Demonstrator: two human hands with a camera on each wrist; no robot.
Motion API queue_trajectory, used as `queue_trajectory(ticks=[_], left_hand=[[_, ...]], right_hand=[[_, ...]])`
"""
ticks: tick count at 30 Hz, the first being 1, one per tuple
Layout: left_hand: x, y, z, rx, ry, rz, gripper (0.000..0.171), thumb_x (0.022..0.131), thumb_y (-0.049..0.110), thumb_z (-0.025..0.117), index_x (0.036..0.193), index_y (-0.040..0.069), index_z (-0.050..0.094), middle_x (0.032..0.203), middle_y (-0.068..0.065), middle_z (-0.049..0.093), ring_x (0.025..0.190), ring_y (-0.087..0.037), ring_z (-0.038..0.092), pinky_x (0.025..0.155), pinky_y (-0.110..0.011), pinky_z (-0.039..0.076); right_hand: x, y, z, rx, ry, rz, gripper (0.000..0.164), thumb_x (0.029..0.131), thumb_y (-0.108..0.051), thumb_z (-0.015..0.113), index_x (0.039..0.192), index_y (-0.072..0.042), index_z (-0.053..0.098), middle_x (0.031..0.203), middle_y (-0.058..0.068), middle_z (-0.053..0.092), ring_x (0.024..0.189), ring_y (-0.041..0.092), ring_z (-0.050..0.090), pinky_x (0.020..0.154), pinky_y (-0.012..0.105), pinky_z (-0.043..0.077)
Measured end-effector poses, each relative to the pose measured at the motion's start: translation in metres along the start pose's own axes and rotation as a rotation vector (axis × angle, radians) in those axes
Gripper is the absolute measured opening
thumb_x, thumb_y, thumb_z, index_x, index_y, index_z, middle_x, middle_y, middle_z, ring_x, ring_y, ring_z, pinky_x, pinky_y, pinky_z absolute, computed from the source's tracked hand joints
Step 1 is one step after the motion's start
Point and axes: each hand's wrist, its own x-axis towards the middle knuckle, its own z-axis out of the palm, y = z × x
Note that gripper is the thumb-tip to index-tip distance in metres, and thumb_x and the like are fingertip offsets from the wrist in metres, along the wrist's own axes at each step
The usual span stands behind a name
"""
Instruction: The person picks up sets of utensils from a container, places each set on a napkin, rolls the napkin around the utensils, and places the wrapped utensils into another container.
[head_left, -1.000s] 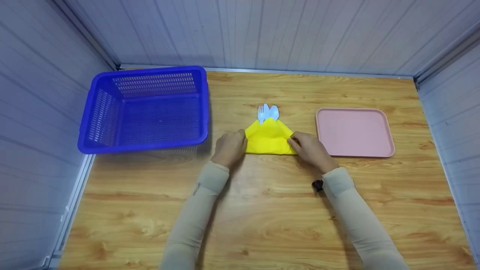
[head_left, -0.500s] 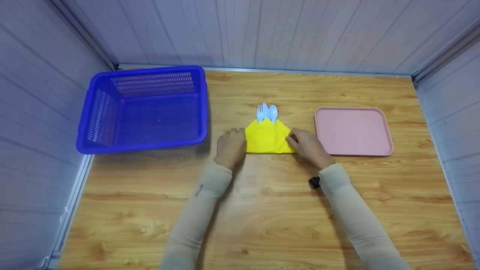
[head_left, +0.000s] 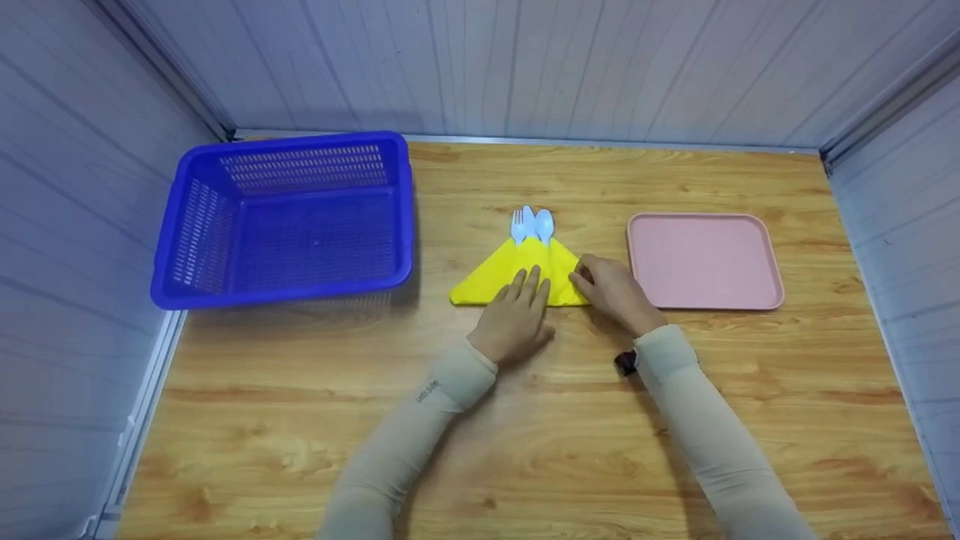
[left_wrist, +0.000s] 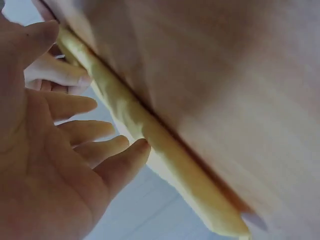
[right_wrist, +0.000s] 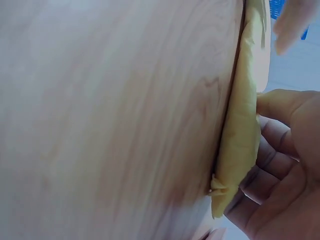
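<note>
A yellow cloth napkin point(head_left: 491, 276), folded into a triangle, lies mid-table with its peak pointing away from me. Out of its top stick a pale blue plastic fork point(head_left: 518, 226), a knife point(head_left: 529, 220) and a spoon point(head_left: 545, 223); their lower parts are hidden inside. My left hand point(head_left: 512, 319) is over the napkin's front middle, fingers straight and spread. The left wrist view shows those fingers point(left_wrist: 80, 132) just above the cloth; contact is hard to tell. My right hand point(head_left: 616, 294) holds the napkin's right corner, its thumb point(right_wrist: 275, 104) against the cloth with the other fingers curled behind.
A blue plastic basket point(head_left: 409, 225) with slotted walls stands at the back left. To the right of the napkin lies a pink tray point(head_left: 705, 262), close to my right hand. Pale panel walls point(head_left: 480, 67) border the wooden table point(head_left: 562, 450) at the back and sides.
My left hand has let go of the napkin's left corner and moved right, over its front middle, fingers now spread. The cloth flattened over the cutlery earlier. My right hand stays at the right corner.
</note>
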Motion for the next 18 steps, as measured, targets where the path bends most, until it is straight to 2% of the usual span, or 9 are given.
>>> queue_trajectory(ticks=[9,18], left_hand=[[0.0016,0.0024,0.0057,0.073,-0.015,-0.022,0.075,0.104,0.055,0.039,0.159,0.007,0.021,0.164,-0.017,0.016,0.15,-0.033,0.017,0.116,-0.046,0.027],[0.0027,0.0034,0.0045,0.073,-0.054,-0.042,0.075,0.104,0.053,0.04,0.16,0.009,0.019,0.165,-0.016,0.013,0.15,-0.032,0.015,0.117,-0.046,0.026]], right_hand=[[0.0009,0.0005,0.0008,0.016,0.0,0.014,0.02,0.101,-0.022,0.059,0.1,-0.003,0.064,0.083,0.009,0.062,0.072,0.023,0.055,0.065,0.037,0.048],[0.0014,-0.0024,0.0021,0.017,0.0,0.03,0.019,0.1,-0.022,0.063,0.098,-0.003,0.063,0.081,0.008,0.062,0.071,0.023,0.056,0.063,0.036,0.047]])
